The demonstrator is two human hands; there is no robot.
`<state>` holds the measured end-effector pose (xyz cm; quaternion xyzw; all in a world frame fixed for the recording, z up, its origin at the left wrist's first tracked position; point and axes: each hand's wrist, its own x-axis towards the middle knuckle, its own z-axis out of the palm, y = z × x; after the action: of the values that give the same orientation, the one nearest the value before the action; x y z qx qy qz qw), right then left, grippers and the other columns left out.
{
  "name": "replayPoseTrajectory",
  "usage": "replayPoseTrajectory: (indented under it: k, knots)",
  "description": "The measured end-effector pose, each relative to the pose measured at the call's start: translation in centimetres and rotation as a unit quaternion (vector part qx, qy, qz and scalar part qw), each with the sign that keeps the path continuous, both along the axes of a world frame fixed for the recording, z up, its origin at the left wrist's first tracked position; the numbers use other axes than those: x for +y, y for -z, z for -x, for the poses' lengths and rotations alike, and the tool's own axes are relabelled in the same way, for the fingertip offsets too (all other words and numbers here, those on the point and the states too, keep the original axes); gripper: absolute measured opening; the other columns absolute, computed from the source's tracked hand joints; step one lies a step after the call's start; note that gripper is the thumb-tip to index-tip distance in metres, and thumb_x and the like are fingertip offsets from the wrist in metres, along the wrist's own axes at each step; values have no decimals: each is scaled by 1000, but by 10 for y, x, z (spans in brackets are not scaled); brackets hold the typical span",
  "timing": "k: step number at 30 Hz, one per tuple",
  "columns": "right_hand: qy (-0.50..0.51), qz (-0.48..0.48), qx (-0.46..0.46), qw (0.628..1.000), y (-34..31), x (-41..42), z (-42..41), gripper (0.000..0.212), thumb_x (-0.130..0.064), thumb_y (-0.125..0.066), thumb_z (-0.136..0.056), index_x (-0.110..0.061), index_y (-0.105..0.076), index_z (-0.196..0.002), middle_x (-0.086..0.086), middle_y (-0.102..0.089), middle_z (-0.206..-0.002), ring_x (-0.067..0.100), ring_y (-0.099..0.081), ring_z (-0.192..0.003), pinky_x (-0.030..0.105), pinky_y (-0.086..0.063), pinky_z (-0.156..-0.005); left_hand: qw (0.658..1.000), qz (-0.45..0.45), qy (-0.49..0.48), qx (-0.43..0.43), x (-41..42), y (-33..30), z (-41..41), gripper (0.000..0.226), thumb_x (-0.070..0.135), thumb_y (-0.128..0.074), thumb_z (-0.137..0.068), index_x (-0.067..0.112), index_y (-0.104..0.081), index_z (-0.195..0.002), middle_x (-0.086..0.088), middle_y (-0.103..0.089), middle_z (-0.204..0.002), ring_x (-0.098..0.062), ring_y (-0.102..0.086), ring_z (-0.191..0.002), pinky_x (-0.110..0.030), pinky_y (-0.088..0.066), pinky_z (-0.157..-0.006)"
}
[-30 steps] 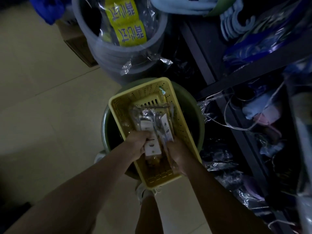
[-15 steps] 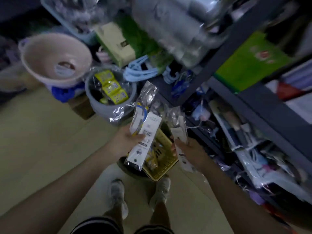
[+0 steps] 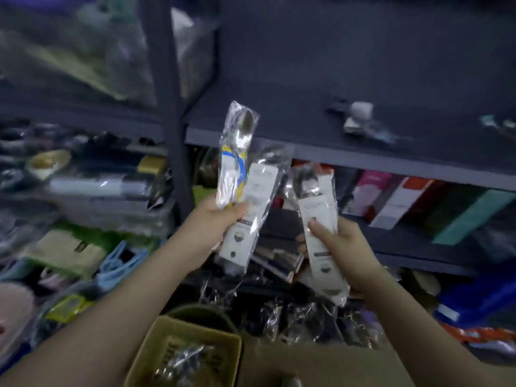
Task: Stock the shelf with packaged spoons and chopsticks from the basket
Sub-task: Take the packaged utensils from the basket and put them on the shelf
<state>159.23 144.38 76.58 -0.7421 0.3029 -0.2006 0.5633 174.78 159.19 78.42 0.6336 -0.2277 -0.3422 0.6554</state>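
My left hand [image 3: 212,227] grips two clear packs upright: a spoon pack with a yellow and blue card [image 3: 236,155] and a longer pack with a white card [image 3: 251,213]. My right hand [image 3: 339,247] holds another bunch of white-carded cutlery packs [image 3: 317,219], thumb across the front. Both bunches are raised in front of the dark shelf board [image 3: 363,160]. The yellow basket [image 3: 156,347] sits low in the middle, with several clear packs left inside it. The view is blurred.
A dark upright post [image 3: 167,107] splits the shelving. Boxed goods [image 3: 396,199] stand on the lower right shelf. A small pale item [image 3: 360,113] lies on the upper shelf. Bagged wares, blue hangers [image 3: 120,263] and a bowl [image 3: 47,162] crowd the left shelves.
Both hands took packs out of the yellow basket and lifted them to shelf height. The view swung up from the floor to the shelves.
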Motion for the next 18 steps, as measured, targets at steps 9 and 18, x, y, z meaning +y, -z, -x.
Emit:
replayPoseTrajectory:
  k: [9,18]
  knots:
    - [88,-229,-142,959,-85,-155,-4,25,-11,-37,-91,-2,-55,-104,8,-67,-67,20,-62,-50,28,-52,-52,988,36,56,-137,-182,-100,-4,26,-3,-48,-88,20,-59,-85,9,-70,-66,2,-63,-50,-14,-49,-45]
    - [34,-51,-66,996,-128,-256,-22,14,-2,-47,-92,-5,-61,-92,10,-68,-78,18,-66,-61,31,-57,-57,873,-281,-18,-398,-326,-89,-45,35,5,-38,-88,5,-38,-124,-19,-54,-116,-33,-57,-99,-40,-50,-79]
